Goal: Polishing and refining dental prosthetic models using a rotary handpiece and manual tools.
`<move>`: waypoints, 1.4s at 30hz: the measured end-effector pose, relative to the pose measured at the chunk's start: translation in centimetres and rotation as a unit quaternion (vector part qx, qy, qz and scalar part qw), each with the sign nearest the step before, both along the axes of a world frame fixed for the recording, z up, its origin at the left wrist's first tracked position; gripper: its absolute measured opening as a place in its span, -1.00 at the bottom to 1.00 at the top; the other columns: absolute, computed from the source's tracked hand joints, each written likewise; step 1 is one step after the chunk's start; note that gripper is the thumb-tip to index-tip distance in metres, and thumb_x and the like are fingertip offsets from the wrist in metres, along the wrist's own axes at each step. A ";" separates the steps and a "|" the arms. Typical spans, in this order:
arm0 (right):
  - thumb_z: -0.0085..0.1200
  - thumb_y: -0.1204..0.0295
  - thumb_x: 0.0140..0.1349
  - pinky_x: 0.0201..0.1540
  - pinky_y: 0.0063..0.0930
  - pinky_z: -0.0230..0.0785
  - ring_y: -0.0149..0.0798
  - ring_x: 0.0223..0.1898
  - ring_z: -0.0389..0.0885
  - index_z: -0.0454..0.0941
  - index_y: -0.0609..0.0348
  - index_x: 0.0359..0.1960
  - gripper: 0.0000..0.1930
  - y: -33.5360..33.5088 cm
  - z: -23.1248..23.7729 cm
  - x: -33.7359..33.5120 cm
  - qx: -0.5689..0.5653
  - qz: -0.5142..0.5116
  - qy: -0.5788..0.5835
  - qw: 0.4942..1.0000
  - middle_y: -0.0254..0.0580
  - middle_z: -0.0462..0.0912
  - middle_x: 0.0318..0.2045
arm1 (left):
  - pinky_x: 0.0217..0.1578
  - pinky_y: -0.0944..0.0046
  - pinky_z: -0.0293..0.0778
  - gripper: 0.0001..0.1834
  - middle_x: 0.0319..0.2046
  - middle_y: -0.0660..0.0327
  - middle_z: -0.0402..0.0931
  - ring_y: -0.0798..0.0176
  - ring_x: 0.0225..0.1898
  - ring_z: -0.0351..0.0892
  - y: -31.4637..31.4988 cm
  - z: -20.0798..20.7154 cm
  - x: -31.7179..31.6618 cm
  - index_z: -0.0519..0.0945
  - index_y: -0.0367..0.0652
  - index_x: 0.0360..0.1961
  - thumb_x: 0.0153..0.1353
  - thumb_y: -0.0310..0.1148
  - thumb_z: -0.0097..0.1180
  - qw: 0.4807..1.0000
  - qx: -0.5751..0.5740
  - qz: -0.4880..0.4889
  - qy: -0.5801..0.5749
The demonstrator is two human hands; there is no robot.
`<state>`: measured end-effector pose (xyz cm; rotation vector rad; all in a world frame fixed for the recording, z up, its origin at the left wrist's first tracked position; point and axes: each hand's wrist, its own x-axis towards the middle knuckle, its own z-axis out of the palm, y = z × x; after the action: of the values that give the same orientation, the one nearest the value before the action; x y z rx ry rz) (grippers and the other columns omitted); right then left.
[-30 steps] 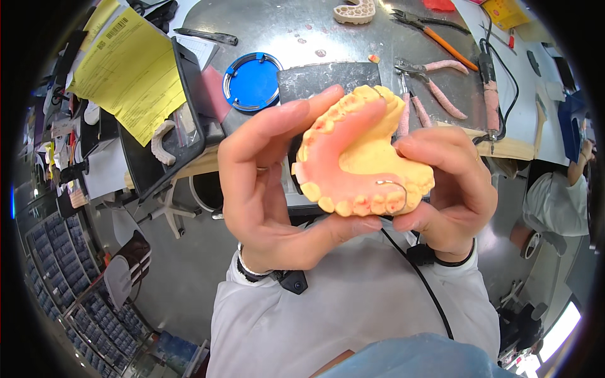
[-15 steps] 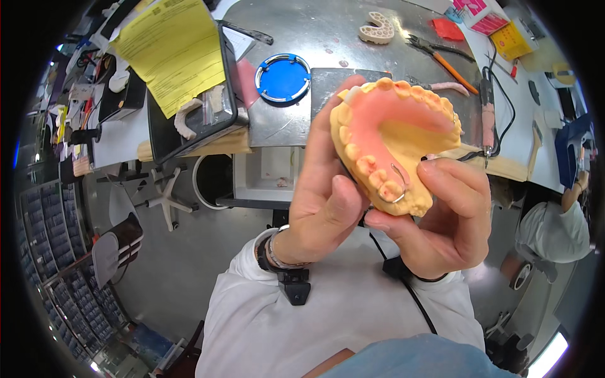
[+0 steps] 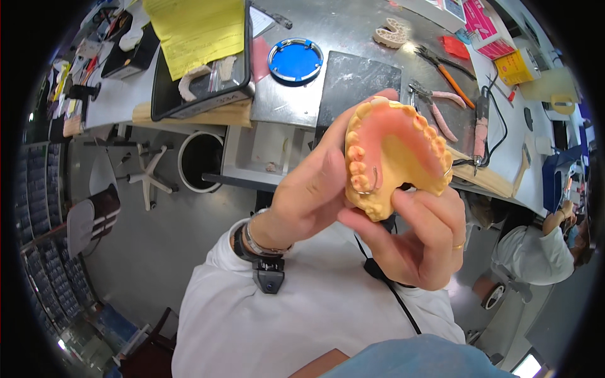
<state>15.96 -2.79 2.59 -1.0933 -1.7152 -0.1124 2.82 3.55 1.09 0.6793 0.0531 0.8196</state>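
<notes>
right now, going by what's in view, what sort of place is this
Probably a dental laboratory: a yellow dental cast carries a pink denture base, and pink-handled pliers lie on the metal bench.

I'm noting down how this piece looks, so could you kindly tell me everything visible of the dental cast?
The dental cast looks plaster-like and yellowish, with an arch of teeth, several marked reddish. A glossy pink base, wax- or resin-like, lines the arch's inside; a thin metal wire clasp curves beside the back teeth at its left end. Held tilted above the floor, tooth side toward the camera, it is supported from behind by the left hand and pinched at its lower end by the right hand.
</notes>
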 end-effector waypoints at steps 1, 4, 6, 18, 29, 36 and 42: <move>0.52 0.39 -0.29 -0.49 -0.50 0.33 -0.30 -0.42 0.51 0.46 0.20 -0.11 -0.36 -0.5 0.2 0.1 -0.008 0.012 -0.017 1.000 -0.27 0.46 -0.32 | 0.23 0.20 0.15 -0.22 0.28 0.10 0.09 0.21 0.29 0.14 -0.2 0.2 -0.1 -0.12 -0.26 0.37 0.36 0.11 -0.32 1.000 -0.013 0.012 0.018; 0.48 0.19 -0.27 -0.53 -0.53 0.23 -0.35 -0.46 0.45 0.50 0.16 -0.21 -0.42 -1.9 0.6 0.8 -0.001 0.036 -0.023 0.999 -0.30 0.46 -0.43 | 0.02 0.21 0.43 -0.25 0.24 0.10 0.17 0.22 0.19 0.29 0.6 0.0 -1.5 -0.05 -0.24 0.35 0.37 0.14 -0.45 0.992 -0.049 -0.117 -0.007; 0.26 0.08 0.06 -0.50 -0.43 0.23 -0.30 -0.54 0.34 0.47 0.27 -0.30 -0.54 -2.8 0.1 1.8 0.059 0.032 -0.041 0.997 -0.20 0.44 -0.49 | -0.20 0.22 0.55 -0.28 0.17 0.08 0.28 0.21 0.06 0.43 0.0 0.3 -1.5 0.05 -0.24 0.32 0.38 0.13 -0.56 0.994 -0.072 -0.078 0.028; 0.09 0.13 0.16 -0.45 -0.40 0.30 -0.34 -0.50 0.34 0.47 0.14 -0.35 -0.70 -3.6 -1.4 2.4 0.074 -0.047 0.075 0.993 -0.26 0.41 -0.46 | -0.24 0.15 0.59 -0.29 0.05 -0.01 0.41 0.10 -0.07 0.55 -1.2 -0.7 -1.2 0.17 -0.29 0.25 0.40 0.10 -0.65 0.986 -0.103 -0.129 0.015; 0.15 0.50 0.04 -0.19 -0.50 0.31 -0.23 -0.26 0.47 0.56 0.33 -0.25 -0.78 -3.0 -2.4 3.0 -0.059 -0.048 0.181 0.980 -0.01 0.53 -0.27 | 0.12 0.19 0.29 -0.24 0.25 0.10 0.09 0.21 0.15 0.32 -2.5 1.6 -1.2 -0.21 -0.24 0.36 0.38 0.05 -0.31 0.991 -0.024 -0.007 0.135; 0.24 0.55 -0.05 -0.20 -0.50 0.33 -0.27 -0.25 0.48 0.62 0.26 -0.21 -0.71 -2.1 -0.7 3.8 -0.108 0.009 0.146 0.983 -0.06 0.54 -0.22 | 0.21 0.21 0.12 -0.14 0.28 0.07 0.02 0.19 0.21 0.20 -2.1 1.3 -1.1 -0.25 -0.25 0.36 0.33 0.09 -0.20 0.981 0.040 0.023 0.189; 0.40 0.46 -0.24 -0.08 -0.45 0.32 -0.25 -0.12 0.47 0.60 0.28 -0.15 -0.51 -0.7 0.9 2.1 -0.178 0.014 0.037 0.983 -0.09 0.51 -0.16 | 0.26 0.05 0.13 0.00 0.31 -0.04 -0.01 0.01 0.32 0.12 -2.2 1.1 -0.4 -0.26 -0.24 0.36 0.21 0.34 -0.33 0.950 0.110 0.101 0.274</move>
<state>18.08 -3.48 3.51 -1.3143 -1.7217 0.2617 2.40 1.37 2.16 1.1133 0.5481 0.8184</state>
